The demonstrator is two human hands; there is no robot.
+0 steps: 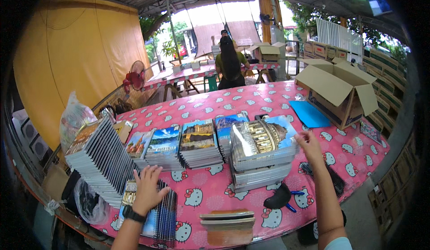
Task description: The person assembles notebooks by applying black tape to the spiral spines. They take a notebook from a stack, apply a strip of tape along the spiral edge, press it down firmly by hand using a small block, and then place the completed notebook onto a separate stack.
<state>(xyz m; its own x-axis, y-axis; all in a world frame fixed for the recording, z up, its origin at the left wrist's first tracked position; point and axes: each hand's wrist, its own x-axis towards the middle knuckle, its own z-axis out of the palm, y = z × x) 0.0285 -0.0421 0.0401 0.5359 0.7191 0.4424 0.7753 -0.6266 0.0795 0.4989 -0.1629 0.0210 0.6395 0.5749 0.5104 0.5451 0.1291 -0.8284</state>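
My left hand (pixel 150 189), a dark watch on its wrist, spreads its fingers over a low stack of spiral-bound notebooks (pixel 159 221) at the near left; whether it touches them is hard to tell. My right hand (pixel 310 145) is open at the right edge of a taller notebook stack (pixel 264 153), whose top cover pictures a domed building. Behind and between them stand shorter notebook piles with landscape covers, such as a blue-sky one (pixel 164 141) and one with a castle (pixel 198 136). A high leaning stack (pixel 99 158) rises left of my left hand.
Pink patterned cloth covers the table (pixel 251 98). Near its front edge lie blue-handled pliers (pixel 292 200), a black object (pixel 278 197) and brown board pieces (pixel 228 227). Black spiral coils (pixel 333 178) are by my right forearm. An open carton (pixel 337 88) and blue sheet (pixel 310 114) stand behind; a person (pixel 230 64) sits beyond.
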